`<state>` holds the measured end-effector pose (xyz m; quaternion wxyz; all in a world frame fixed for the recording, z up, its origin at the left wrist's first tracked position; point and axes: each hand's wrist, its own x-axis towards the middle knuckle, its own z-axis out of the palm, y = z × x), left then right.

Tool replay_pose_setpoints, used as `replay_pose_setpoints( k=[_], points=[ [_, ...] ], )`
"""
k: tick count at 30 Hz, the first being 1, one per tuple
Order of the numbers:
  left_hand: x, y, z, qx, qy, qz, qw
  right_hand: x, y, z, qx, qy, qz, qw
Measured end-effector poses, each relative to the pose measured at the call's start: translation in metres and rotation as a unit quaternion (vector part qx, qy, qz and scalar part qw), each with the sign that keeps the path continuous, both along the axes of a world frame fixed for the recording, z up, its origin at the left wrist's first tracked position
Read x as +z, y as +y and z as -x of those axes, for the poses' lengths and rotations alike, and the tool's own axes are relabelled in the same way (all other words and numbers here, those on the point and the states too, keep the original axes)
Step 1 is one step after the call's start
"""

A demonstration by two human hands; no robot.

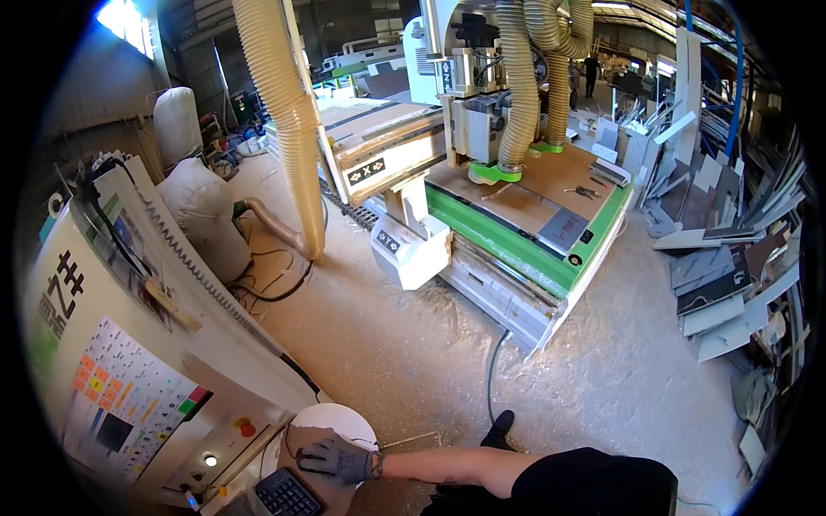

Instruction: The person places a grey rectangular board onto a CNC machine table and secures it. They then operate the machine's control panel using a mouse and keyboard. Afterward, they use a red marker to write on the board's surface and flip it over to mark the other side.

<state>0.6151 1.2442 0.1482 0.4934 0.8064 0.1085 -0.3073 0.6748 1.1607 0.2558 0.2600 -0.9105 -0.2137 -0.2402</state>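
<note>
My right hand (338, 460), in a grey work glove, lies palm down on a brown surface over a round white-rimmed stand (357, 421). Its fingers stretch to the left and are slightly apart. Whatever is beneath the palm is hidden. A thin dark cable curves beside the fingertips. Just below the hand sits a black keyboard (286, 493), partly cut off by the dark rim of the picture. The bare forearm and black sleeve reach in from the lower right. My left hand does not show.
A white control cabinet (219, 361) with a button panel and red emergency stop (246, 426) stands at left. Ahead is a green-edged CNC router (516, 245) with ribbed hoses (284, 129). Board offcuts (714, 267) pile up at right. A thin hose (490, 378) crosses the floor.
</note>
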Motion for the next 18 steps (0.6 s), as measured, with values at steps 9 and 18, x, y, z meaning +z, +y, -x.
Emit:
replay_pose_setpoints(
  k=[9,18],
  points=[
    [0.01,0.015,0.009,0.019,-0.002,0.015,1.0,0.005,-0.002,0.001,0.023,0.02,-0.019,0.999],
    [0.022,0.025,0.02,0.033,-0.011,0.031,0.999,0.008,-0.003,0.004,0.017,0.011,-0.022,1.0]
  ],
)
